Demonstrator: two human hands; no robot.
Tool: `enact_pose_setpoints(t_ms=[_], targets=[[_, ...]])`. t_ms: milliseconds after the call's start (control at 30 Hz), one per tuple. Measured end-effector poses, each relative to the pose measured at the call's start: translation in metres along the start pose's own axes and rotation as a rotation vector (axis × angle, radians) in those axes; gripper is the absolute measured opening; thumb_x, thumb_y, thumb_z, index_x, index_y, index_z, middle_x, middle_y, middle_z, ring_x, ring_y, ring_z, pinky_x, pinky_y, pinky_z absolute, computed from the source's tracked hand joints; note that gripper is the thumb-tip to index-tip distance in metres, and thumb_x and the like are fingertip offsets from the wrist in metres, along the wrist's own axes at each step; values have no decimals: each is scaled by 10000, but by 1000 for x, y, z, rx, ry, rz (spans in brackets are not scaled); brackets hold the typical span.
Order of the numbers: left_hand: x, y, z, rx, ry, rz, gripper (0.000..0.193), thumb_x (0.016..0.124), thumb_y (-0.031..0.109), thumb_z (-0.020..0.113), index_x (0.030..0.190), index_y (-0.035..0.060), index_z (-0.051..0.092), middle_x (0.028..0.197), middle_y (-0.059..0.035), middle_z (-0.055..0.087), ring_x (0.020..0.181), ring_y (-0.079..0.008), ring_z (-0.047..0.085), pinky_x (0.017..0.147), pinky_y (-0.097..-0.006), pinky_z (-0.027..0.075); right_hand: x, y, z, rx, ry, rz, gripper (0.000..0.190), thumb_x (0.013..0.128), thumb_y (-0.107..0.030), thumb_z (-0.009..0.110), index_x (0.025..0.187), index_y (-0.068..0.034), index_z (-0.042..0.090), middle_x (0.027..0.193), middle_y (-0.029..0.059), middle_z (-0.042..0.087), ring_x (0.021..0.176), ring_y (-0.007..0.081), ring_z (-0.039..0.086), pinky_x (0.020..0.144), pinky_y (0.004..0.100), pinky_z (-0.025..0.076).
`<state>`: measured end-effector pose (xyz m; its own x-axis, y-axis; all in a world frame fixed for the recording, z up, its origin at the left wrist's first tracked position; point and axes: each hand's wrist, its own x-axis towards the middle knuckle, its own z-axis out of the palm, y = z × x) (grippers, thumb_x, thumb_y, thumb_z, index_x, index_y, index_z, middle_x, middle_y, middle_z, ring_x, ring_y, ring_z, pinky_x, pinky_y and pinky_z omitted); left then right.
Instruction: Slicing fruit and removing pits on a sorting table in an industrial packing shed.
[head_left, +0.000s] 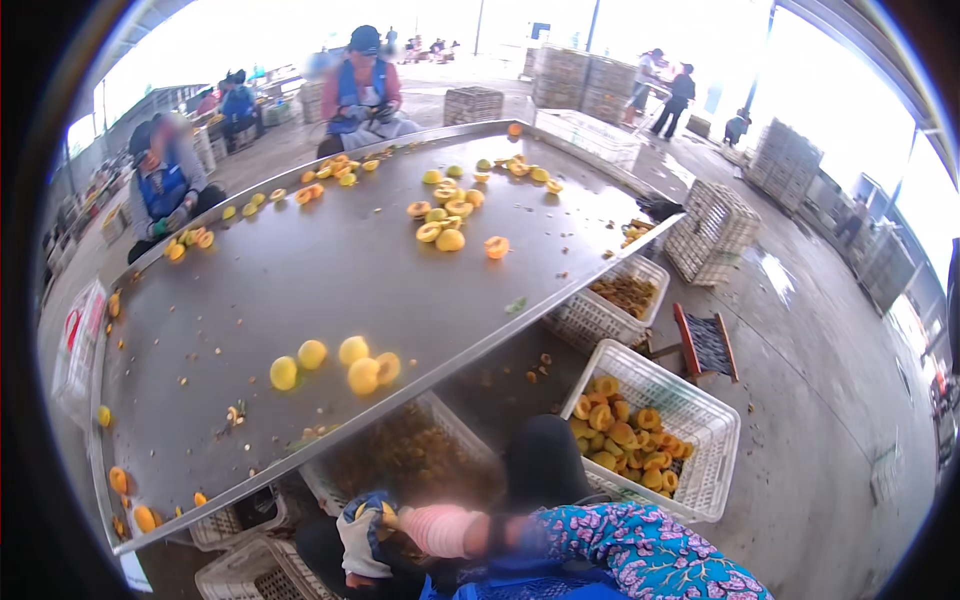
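My right hand (442, 527), in a pinkish ribbed covering below a blue floral sleeve, is at the bottom centre. Touching or very close to it is my left hand (364, 536), in a white and blue glove. Yellowish fruit (388, 516) shows between the two hands; which hand grips it cannot be told. Both hands are low, beyond the near edge of a metal table (300, 285). Several yellow fruits (363, 375) lie on the table near that edge, and more halved fruits (450, 214) are heaped towards its far side.
A white plastic crate (705, 450) of halved fruit stands at the right. Other crates hold brown scraps (626, 294) and dark debris (412, 450) below the table edge. A small red-framed stool (705, 343) is on the floor. Two people (166, 187) (364, 97) sit across the table.
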<state>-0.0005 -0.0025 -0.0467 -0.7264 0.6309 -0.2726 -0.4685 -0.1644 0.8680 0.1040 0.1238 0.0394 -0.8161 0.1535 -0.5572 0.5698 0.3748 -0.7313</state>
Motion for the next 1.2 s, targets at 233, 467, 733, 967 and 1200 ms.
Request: enact_pose_setpoints(t_ms=[233,467,733,967,1200], targets=[[7,8,9,241,-91,-93,202,844,78,573,983,-66,599,794,-108,631,692,-178,605,663,-306,518,32,39,4,37,-323,-135,108,834,-169,542,812,-89,611,632,42,549,532,189,555,480,317,424],[3,17,3,139,-146,-134,243,879,205,568,981,-15,586,781,-131,625,673,-225,611,616,-336,521,51,72,15,1149,-1145,147,211,885,-219,532,692,-138,554,568,-44,517,444,104,521,382,275,393],[8,-4,-5,-24,-218,-62,271,906,250,555,1046,19,578,871,-131,629,721,-216,609,675,-339,528,8,37,8,1329,-902,192,221,874,-126,546,676,-152,450,507,-109,356,350,0,343,293,170,264],[-8,9,7,-64,-209,54,355,919,308,544,1135,27,520,912,-118,600,786,-235,602,712,-352,525,8,39,3,1203,-892,116,171,903,-158,510,739,-141,462,512,-121,340,346,-12,318,291,168,245],[-14,12,19,-243,-34,-55,330,931,346,504,1098,63,535,901,-85,591,786,-237,590,690,-364,517,4,39,15,1419,-1021,104,172,908,-210,530,752,-142,506,517,-111,441,345,0,401,309,164,321]])
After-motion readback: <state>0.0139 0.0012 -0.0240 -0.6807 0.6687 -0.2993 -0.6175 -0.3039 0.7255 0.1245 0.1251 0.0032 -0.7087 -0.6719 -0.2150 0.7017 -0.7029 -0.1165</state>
